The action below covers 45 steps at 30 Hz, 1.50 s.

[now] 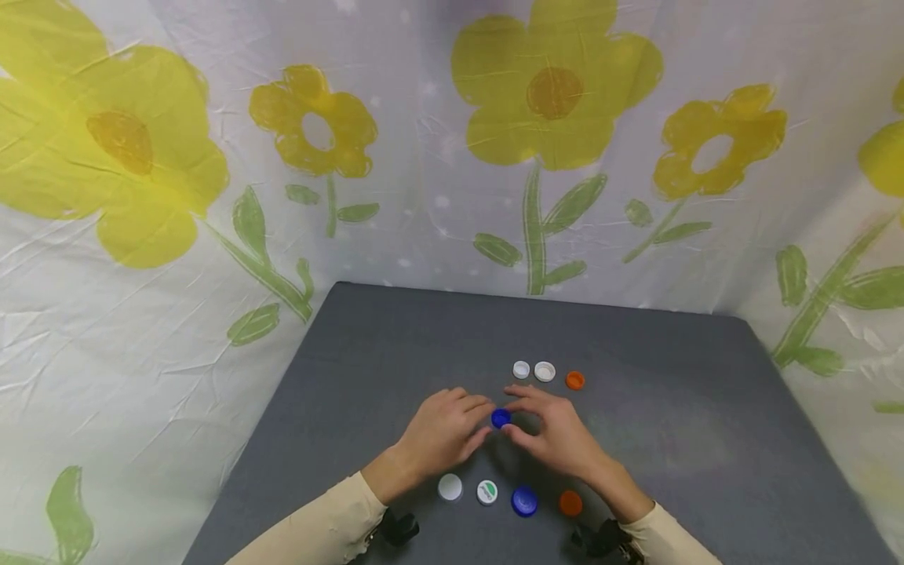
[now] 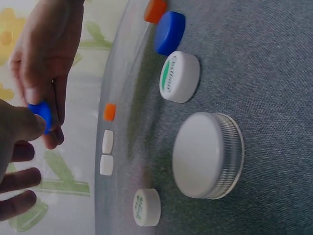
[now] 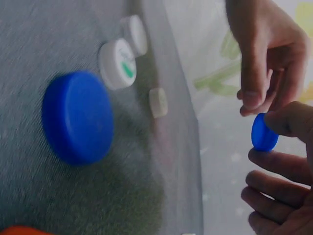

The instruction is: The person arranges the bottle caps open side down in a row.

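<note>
Between my two hands, above the table, is a small blue bottle cap (image 1: 501, 418). My right hand (image 1: 561, 431) pinches it between thumb and forefinger, its other fingers spread apart in the right wrist view. My left hand (image 1: 445, 424) is close on the other side with fingers extended; its thumb overlaps the cap (image 2: 45, 116) in the left wrist view, and I cannot tell whether it touches. Nearer to me lie a white cap (image 1: 450, 487), a white cap with green print (image 1: 487, 492), a larger blue cap (image 1: 525, 501) and an orange cap (image 1: 570, 503).
Beyond the hands, two white caps (image 1: 544, 371) and an orange cap (image 1: 575, 380) lie in a row on the dark grey table (image 1: 671, 369). Another printed white cap (image 2: 146, 208) shows in the left wrist view. A flowered curtain (image 1: 417, 227) surrounds the table.
</note>
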Motion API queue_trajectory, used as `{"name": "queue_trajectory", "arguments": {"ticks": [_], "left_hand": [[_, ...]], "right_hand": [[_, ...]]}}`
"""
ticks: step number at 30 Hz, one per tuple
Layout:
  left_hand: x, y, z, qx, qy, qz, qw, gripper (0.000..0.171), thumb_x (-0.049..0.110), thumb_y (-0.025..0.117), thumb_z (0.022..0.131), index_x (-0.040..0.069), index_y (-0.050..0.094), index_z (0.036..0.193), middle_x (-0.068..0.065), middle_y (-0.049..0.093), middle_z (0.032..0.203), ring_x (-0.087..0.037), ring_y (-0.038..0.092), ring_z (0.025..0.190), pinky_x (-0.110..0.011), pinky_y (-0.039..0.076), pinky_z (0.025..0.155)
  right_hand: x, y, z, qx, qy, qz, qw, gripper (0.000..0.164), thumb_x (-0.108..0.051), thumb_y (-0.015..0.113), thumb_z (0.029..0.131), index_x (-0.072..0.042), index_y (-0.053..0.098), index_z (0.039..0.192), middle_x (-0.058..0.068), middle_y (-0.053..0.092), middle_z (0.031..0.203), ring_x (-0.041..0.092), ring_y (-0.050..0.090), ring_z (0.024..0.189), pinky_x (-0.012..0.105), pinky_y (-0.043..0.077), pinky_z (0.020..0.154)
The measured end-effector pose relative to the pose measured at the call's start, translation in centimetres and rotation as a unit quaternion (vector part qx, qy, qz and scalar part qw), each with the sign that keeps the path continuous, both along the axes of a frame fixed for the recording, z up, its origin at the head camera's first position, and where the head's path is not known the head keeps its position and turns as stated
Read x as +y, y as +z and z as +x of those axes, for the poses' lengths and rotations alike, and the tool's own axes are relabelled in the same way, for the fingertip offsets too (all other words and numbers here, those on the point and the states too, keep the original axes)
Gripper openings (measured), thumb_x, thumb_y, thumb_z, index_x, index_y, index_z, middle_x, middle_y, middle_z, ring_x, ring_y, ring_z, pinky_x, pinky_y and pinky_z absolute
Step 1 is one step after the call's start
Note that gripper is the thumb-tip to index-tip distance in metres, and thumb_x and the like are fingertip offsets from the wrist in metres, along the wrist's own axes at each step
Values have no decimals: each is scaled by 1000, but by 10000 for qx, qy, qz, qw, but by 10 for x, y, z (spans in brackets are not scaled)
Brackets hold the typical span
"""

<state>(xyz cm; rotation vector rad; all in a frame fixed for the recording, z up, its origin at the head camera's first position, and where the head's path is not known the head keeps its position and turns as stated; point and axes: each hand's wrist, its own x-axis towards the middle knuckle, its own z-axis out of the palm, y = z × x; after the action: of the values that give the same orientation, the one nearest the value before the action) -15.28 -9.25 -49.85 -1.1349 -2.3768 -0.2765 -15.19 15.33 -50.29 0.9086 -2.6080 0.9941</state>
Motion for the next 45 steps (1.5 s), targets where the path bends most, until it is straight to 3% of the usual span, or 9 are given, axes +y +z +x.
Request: {"name": "queue_trajectory", "arguments": {"ticks": [4,8,13,16,23,30,33,40,45], "left_hand": [[0,-3,0,283,-204,300,9989,29,29,91,90,14,83,114,3,83,112,-14,74,93,-30,59,78],[0,-7,0,39,-315,709,9970,22,24,90,91,13,83,109,4,83,106,-13,74,90,-30,60,78],[0,-11,1,-967,-179,1387,9854,13,20,88,93,12,84,103,3,84,97,-11,74,83,-29,61,75],[-1,-11,1,-1962,-85,1936,9612,9,18,85,95,11,84,100,1,82,90,-6,72,76,-27,60,69],[-3,-7,-1,-3868,297,2756,8795,12,21,80,100,10,86,100,2,83,88,2,67,71,-21,56,66],[-3,-5,-3,-4582,336,2757,8444,14,22,78,101,9,85,99,-1,81,83,-6,66,69,-22,51,62],[-5,-5,-3,-4490,179,2607,8545,16,21,77,101,8,85,103,-2,82,85,-5,68,70,-21,52,63],[-6,-4,-9,-2498,-226,2006,9470,22,13,82,93,5,84,114,-6,84,100,-9,75,77,-28,62,71],[-4,-2,-11,-1725,-86,1315,9762,25,20,90,90,11,85,113,-2,85,105,-12,77,84,-31,62,76]], "right_hand": [[1,3,1,-827,-22,-198,9964,12,-22,83,97,-17,84,109,6,76,140,32,71,132,56,56,108],[0,3,2,-1382,-29,-296,9900,15,-33,75,105,-22,85,110,2,75,142,33,69,135,58,55,108],[1,2,3,-689,-59,-297,9972,17,-28,80,101,-18,85,114,5,76,140,33,71,132,58,57,105],[2,2,3,288,39,-303,9991,27,-17,89,91,-13,83,117,9,77,138,32,72,130,53,58,105],[0,0,1,1773,602,-457,9813,53,-6,96,78,-9,78,128,15,74,138,37,70,130,26,36,127],[-4,-4,1,1991,874,-495,9748,43,-5,94,82,-4,79,122,17,74,137,39,69,130,35,37,129],[-4,-5,1,1929,849,-458,9765,42,-5,93,81,-3,79,120,16,75,136,39,70,129,35,36,129],[-3,0,1,1246,310,-149,9916,33,-10,91,85,-8,80,115,12,75,136,35,70,132,53,53,113],[-4,3,-3,947,237,-78,9952,29,-12,91,87,-8,81,114,13,76,133,34,71,129,56,58,105]]}}
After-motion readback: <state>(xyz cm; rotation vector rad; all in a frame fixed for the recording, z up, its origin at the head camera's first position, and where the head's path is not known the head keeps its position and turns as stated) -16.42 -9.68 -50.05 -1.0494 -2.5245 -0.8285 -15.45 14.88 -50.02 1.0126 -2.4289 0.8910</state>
